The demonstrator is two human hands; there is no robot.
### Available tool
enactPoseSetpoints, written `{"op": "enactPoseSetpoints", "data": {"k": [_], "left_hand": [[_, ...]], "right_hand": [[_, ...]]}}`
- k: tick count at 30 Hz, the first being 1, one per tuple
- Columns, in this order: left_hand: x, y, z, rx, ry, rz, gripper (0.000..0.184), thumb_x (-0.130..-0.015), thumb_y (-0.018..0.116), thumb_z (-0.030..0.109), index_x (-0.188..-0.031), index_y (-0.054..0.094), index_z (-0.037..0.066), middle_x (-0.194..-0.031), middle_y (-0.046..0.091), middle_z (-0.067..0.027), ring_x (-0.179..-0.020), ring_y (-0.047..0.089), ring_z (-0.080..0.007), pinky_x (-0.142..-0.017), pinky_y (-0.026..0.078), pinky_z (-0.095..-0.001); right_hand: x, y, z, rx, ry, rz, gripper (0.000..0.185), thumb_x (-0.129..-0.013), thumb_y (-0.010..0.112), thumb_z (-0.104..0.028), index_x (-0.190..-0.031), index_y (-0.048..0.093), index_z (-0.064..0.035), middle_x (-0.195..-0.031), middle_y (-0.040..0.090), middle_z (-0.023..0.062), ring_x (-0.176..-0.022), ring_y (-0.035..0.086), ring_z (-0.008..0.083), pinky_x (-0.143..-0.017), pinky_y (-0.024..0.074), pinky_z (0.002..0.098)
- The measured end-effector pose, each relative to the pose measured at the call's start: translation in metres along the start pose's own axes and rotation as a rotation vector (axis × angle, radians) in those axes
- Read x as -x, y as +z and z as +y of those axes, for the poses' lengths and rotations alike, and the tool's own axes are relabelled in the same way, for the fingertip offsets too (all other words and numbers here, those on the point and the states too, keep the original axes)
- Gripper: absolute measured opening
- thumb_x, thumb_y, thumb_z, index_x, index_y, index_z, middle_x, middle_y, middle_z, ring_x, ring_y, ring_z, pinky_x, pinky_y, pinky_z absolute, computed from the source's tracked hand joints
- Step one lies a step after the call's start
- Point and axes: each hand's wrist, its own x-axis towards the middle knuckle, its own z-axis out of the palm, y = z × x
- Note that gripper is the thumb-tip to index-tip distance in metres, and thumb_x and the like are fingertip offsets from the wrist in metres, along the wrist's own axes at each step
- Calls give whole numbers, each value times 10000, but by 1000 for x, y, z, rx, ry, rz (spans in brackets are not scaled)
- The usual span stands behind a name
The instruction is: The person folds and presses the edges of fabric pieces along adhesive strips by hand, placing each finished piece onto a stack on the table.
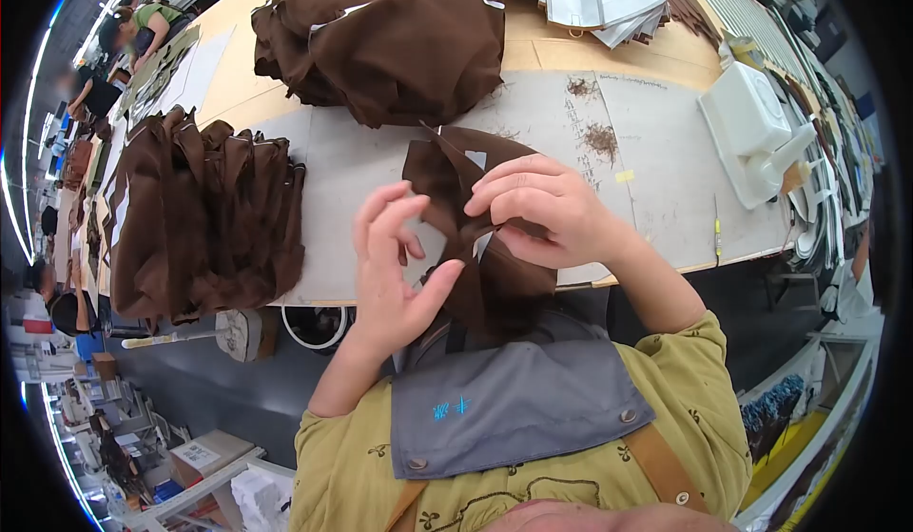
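A big pile of brown cloth (399,57) is sitting on the table (347,190) just beyond the worked piece, taking up the far middle. A second stack of brown cloth (204,228) is standing to the left, its front drooping over the near edge. White sheets (604,0) are lying at the far right, fanned over one another. A white plastic bottle (751,128) is lying near the right end, and a yellow-handled tool (718,242) is resting between it and the near edge. Loose brown scraps (600,139) are dotting the surface right of the big pile. A bucket (316,328) is standing below the table's edge, and the person is wearing a grey apron (518,404).

The brown cloth piece (520,270) is lying at the near edge, partly hanging toward the apron, its middle passing between the two hands. The right hand (542,207) is pinching a fold of it, thumb and forefinger closing together on the cloth. The left hand (388,261) is hovering beside it, fingers spreading apart and curling; whether its thumb tip is touching the cloth, I cannot tell.
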Motion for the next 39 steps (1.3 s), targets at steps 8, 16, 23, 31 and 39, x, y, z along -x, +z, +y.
{"op": "enactPoseSetpoints", "data": {"k": [8,16,23,31,39], "left_hand": [[-2,-27,-10,1,16,-548,332,-914,695,248,-1110,616,-8,-1035,636,-111,-734,617,-180,-635,498,-286],[2,-24,-9,4,-172,-480,160,-892,672,42,-1039,632,-6,-940,558,-52,-777,530,-105,-648,444,-254],[-1,-21,-8,156,-198,-500,136,-900,609,-9,-1033,639,-10,-1000,525,-39,-788,501,-84,-671,403,-227],[-1,-17,-11,208,-207,-522,109,-898,668,37,-998,632,16,-914,516,-16,-721,501,-79,-619,422,-230],[-1,-16,-17,191,-107,-524,93,-890,677,37,-978,647,29,-860,518,-5,-707,498,-75,-587,403,-230]], "right_hand": [[6,-8,-3,-159,139,-32,196,-729,659,10,-908,613,-54,-843,642,62,-748,624,254,-669,493,377],[2,-19,-15,-173,360,-408,258,-816,779,-259,-925,636,-73,-830,636,45,-676,615,236,-600,483,330],[2,-16,-26,-133,395,-408,175,-845,735,-194,-870,616,-68,-792,623,58,-688,624,254,-615,486,353],[7,-9,-26,-231,481,-414,134,-834,702,-96,-945,650,-41,-837,650,74,-784,642,244,-698,509,360],[13,-8,-20,-314,449,-389,174,-832,689,-85,-996,668,-31,-878,653,71,-815,631,228,-719,510,337]]}}
